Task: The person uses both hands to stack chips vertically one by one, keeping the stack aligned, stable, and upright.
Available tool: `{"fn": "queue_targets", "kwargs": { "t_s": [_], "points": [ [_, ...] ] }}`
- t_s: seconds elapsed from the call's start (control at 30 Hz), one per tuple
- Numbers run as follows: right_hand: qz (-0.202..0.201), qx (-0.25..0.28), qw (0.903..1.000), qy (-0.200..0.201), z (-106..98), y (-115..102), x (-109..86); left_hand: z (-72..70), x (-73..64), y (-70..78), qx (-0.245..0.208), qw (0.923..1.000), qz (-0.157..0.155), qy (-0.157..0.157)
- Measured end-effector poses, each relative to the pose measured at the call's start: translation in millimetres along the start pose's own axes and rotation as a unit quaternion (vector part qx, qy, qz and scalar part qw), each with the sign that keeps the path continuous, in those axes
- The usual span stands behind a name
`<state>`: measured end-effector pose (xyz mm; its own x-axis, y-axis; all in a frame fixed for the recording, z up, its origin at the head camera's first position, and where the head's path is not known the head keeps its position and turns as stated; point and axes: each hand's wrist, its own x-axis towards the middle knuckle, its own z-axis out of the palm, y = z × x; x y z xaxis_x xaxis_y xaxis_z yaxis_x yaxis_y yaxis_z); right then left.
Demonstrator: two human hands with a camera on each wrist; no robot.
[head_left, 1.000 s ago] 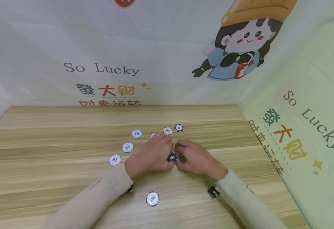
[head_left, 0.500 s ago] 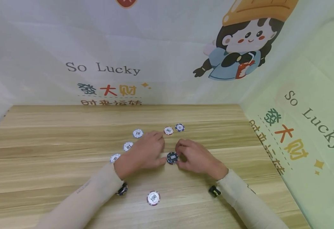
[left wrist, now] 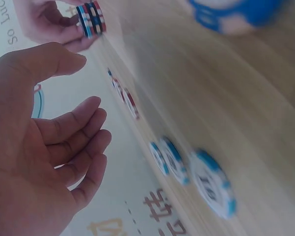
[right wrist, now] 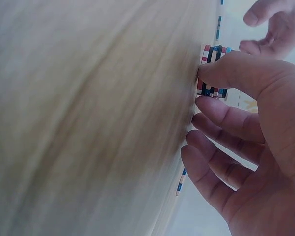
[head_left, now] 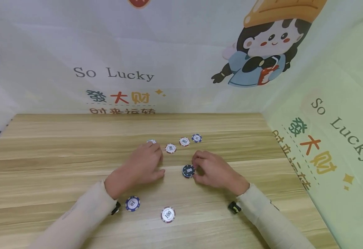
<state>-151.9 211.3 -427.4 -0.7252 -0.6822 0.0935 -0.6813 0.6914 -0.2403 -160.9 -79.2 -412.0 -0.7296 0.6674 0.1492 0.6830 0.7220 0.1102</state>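
In the head view, a short stack of poker chips, topped by a black 100 chip, stands mid-table. My right hand holds it at its right side, thumb and index finger on opposite edges in the right wrist view. Red, black and light-blue layers of the stack show in the left wrist view. Left of it hovers my left hand, thumb spread from loosely bent fingers, palm bare. Its fingertips overlap a light-blue-edged chip. Other light-blue chips, one marked 10, are hidden beneath this hand in the head view.
Two red-edged 100 chips and a blue chip lie in a slanting row behind the stack. Nearer the front are a blue 10 chip and a red-edged 100 chip. Printed cloth walls border the wooden table.
My left hand has left the stack and moved left over the light-blue chips, uncovering a red-edged chip and the front blue 10 chip. The right hand has stayed at the stack.
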Motion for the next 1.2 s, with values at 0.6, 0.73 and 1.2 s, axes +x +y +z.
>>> {"fn": "queue_targets", "kwargs": {
  "t_s": [0.6, 0.73, 1.2],
  "points": [
    [0.004, -0.001, 1.0, -0.009, -2.5, -3.1, -1.1, -9.3, -56.3, -29.8, -0.028, 0.9979, -0.055, 0.017],
    [0.003, -0.003, 0.9999, -0.009, -3.8, -4.5, -1.1, -8.4, -65.7, -35.5, -0.028, 0.9974, -0.065, 0.013],
    [0.007, -0.002, 0.9999, -0.01, -4.2, -5.0, -1.1, -8.7, -80.4, -46.0, -0.031, 0.9932, -0.111, -0.016]
  ]
}}
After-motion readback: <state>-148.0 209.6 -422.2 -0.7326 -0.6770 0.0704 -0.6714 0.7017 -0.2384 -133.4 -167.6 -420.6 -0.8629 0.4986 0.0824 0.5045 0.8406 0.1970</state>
